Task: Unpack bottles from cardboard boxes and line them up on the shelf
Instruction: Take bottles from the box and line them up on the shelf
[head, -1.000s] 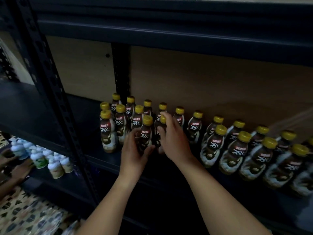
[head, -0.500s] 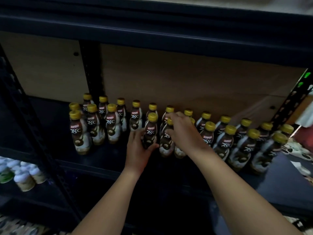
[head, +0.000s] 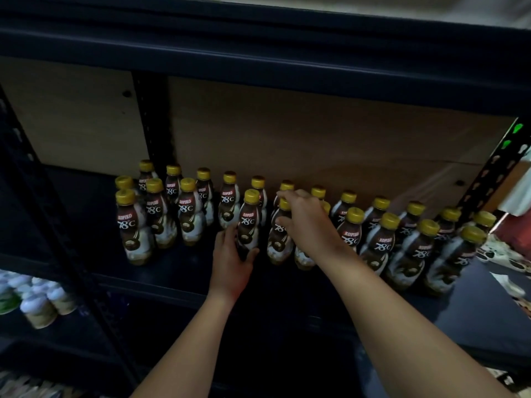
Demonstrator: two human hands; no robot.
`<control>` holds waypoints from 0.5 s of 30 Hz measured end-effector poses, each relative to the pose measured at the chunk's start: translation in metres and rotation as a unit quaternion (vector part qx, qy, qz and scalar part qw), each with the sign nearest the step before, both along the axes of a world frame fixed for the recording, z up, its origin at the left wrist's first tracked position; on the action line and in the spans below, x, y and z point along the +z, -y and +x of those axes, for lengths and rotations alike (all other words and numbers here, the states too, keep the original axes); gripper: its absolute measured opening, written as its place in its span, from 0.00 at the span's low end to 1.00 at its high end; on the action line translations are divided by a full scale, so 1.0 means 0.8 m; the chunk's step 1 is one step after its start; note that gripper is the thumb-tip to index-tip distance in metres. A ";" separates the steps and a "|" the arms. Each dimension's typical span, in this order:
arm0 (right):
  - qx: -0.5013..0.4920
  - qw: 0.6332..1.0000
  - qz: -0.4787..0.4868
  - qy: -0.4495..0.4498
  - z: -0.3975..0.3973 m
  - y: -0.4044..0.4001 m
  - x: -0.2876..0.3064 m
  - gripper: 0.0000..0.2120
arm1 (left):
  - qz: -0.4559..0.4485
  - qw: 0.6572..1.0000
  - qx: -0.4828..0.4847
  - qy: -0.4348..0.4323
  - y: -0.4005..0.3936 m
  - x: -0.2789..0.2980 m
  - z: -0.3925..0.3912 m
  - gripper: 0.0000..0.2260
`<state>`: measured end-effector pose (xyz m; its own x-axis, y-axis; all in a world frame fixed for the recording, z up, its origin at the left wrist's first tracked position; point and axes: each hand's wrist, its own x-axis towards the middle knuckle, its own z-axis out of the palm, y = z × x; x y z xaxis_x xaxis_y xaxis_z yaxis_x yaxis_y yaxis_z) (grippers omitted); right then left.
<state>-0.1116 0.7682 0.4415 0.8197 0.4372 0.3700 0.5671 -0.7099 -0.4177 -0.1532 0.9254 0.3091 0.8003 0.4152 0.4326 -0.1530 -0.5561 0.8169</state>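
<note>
Several brown coffee bottles with yellow caps stand in two rough rows on the dark shelf (head: 178,278). My left hand (head: 231,259) wraps the base of one front-row bottle (head: 249,222) near the middle. My right hand (head: 309,222) lies over the neighbouring front bottle (head: 277,239), fingers on its cap and neck; part of that bottle and the one behind are hidden. A tight cluster of bottles (head: 156,214) stands at the left, a longer double row (head: 402,239) at the right.
A brown backboard (head: 316,145) closes the shelf behind. A dark upright post (head: 149,122) stands at the back left, another perforated post (head: 497,173) at the right. Small white-capped bottles (head: 37,300) sit on the lower shelf at the left.
The view has swung right, so the bottles sit further left in frame. My right hand has shifted from one front bottle to its right-hand neighbour. My left hand stays on its bottle.
</note>
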 end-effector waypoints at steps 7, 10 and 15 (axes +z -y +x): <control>-0.003 1.000 -0.003 0.013 0.001 -0.007 0.001 0.28 | -0.003 1.000 -0.001 0.003 0.001 0.001 -0.002 0.30; -0.003 1.000 -0.005 0.015 0.001 -0.010 0.000 0.29 | -0.012 1.000 -0.003 0.003 0.001 0.002 -0.002 0.31; -0.005 1.000 -0.008 0.014 0.002 -0.012 -0.001 0.30 | -0.014 1.000 -0.002 0.002 0.001 0.001 -0.003 0.33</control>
